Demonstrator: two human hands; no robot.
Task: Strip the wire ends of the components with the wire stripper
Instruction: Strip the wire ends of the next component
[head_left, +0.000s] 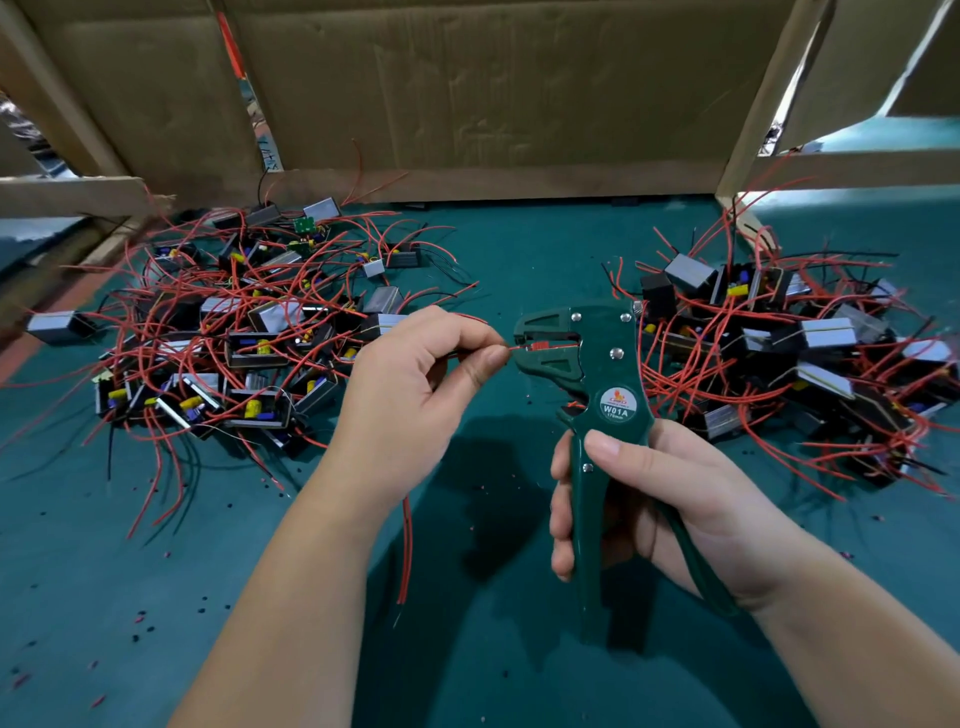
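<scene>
My right hand (660, 499) grips the handles of a dark green wire stripper (597, 379), held upright with its jaws pointing left. My left hand (410, 379) pinches the end of a red wire (517, 345) between thumb and forefinger, and the wire tip lies inside the stripper's jaws. Another red wire (407, 551) hangs down below my left hand. The component that these wires belong to is hidden behind that hand.
A heap of boxed components with red and black wires (234, 332) lies at the left on the green mat (493, 649). A second heap (789, 353) lies at the right. Cardboard walls (467, 104) close the back. Small insulation scraps dot the mat.
</scene>
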